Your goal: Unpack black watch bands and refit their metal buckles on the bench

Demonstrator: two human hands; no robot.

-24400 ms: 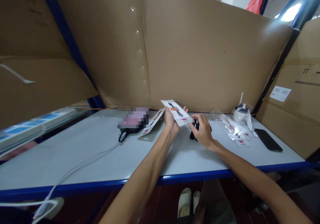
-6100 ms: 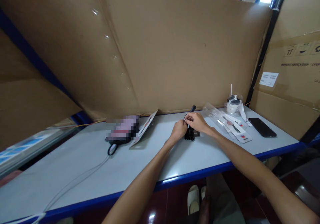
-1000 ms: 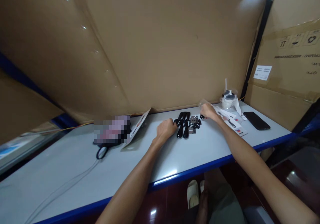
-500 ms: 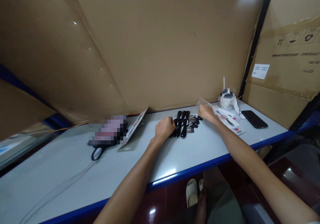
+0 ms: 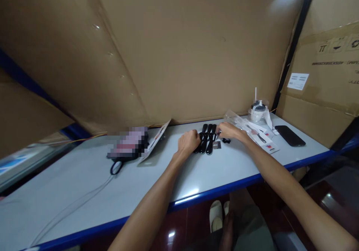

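Observation:
Several glossy black handles point(image 5: 209, 146) lie side by side in two short rows on the white table. My left hand point(image 5: 189, 141) is closed and rests against the left edge of these handles; its fingertips are hidden, so what it grips does not show. My right hand point(image 5: 227, 130) reaches in from the right with fingers pinched together just beside the handles. Whatever is between those fingers is too small to make out. Below it lie a flat grey metal piece point(image 5: 217, 145) and a small black part point(image 5: 226, 141).
Clear plastic bags and printed cards point(image 5: 263, 136) lie to the right, with a black phone point(image 5: 290, 135) beyond. A lidded cup point(image 5: 258, 111) stands behind them. On the left are a leaning card point(image 5: 155, 142) and a dark pouch point(image 5: 127, 146). Cardboard point(image 5: 179, 56) walls the back.
My right hand has moved left and nearer to me, from the plastic bag to the small metal pieces by the handles. My left hand stays at the handles. The view has shifted slightly.

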